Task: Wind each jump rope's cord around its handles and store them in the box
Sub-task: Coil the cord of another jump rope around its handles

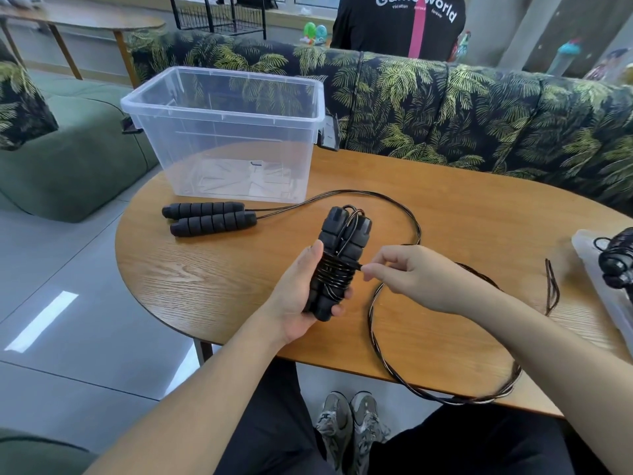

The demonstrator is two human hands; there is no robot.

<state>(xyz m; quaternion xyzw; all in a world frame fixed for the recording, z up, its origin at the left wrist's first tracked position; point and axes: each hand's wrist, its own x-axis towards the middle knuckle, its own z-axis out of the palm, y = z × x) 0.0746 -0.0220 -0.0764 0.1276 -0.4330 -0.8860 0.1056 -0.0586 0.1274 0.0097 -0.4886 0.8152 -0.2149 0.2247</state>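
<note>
Three jump ropes are in sight. One, a pair of black handles [337, 258] held side by side with cord coiled round their middle, sits in the left hand [301, 293], above the near part of the wooden table [212, 279]. The palm cups the handles from beneath, thumb along their left side, fingertips curling up on the right over the coils. The handles point away from the person, tilted a little right. The right hand [411, 275] hovers just beside the coils, thumb and forefinger pinching the cord's [358, 266] end where it leaves the winding.

A second rope's two handles [209, 217] lie flat together near the one clear box [222, 132], its long cord [394, 371] looping loose across the table and over the near edge. A third, wound bundle [616, 258] rests on a clear lid [596, 279] at the right edge.
</note>
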